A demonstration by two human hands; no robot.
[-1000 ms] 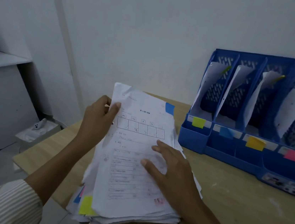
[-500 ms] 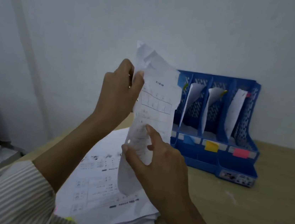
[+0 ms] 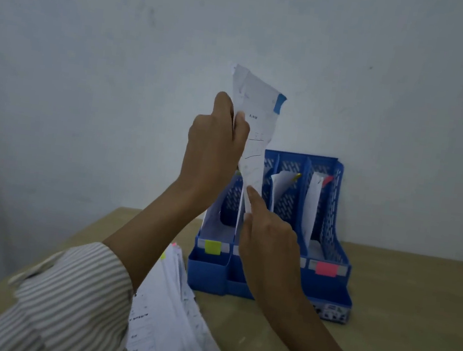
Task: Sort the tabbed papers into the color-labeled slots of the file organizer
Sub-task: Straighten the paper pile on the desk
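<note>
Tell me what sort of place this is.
Probably a plain office or study corner: a blue plastic four-slot file organizer on a light wooden desk, a stack of printed white papers, and a bare white wall.

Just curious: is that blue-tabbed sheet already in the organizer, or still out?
Out. The left hand grips the blue-tabbed sheet above the file organizer; the right hand touches its lower end.

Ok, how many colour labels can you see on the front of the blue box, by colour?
Yellow label: 1
Pink label: 1
Total: 2
The right hand, holding the paper, covers the middle of the box front.
</note>
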